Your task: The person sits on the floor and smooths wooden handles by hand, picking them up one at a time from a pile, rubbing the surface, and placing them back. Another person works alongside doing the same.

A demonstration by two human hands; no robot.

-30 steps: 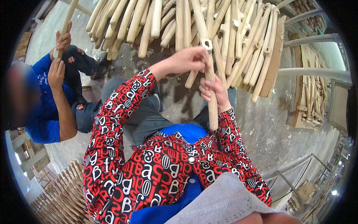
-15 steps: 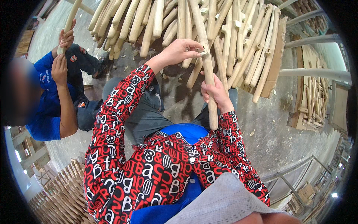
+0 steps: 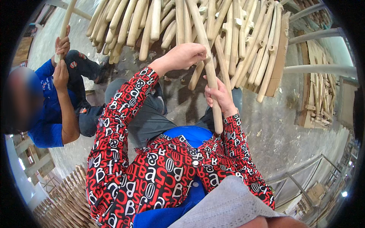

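Observation:
A long, pale wooden stick point(image 3: 217, 117) slants from the pile at the top down toward my lap. My right hand point(image 3: 221, 94) is wrapped round its lower part, thumb across the front. Higher up, my left hand point(image 3: 185, 56) is closed, its fingertips pressed against the stick's left side. Those fingers cover the notched spot there, so whatever they pinch, if anything, is hidden. Around the stick lie many similar wooden sticks point(image 3: 154, 22), some with a small notch or knob partway along.
At the left a person in blue holds another wooden stick point(image 3: 67, 19) with both hands. A cardboard sheet point(image 3: 276, 70) lies under the pile's right side. Pale metal bars point(image 3: 319, 70) jut in at the right, near another heap of sticks point(image 3: 319, 97). More sticks point(image 3: 64, 201) stand stacked lower left.
The fingers of my left hand, spread around the notched spot before, have closed against the stick. My right hand keeps its grip. The person at the left has lowered their stick slightly.

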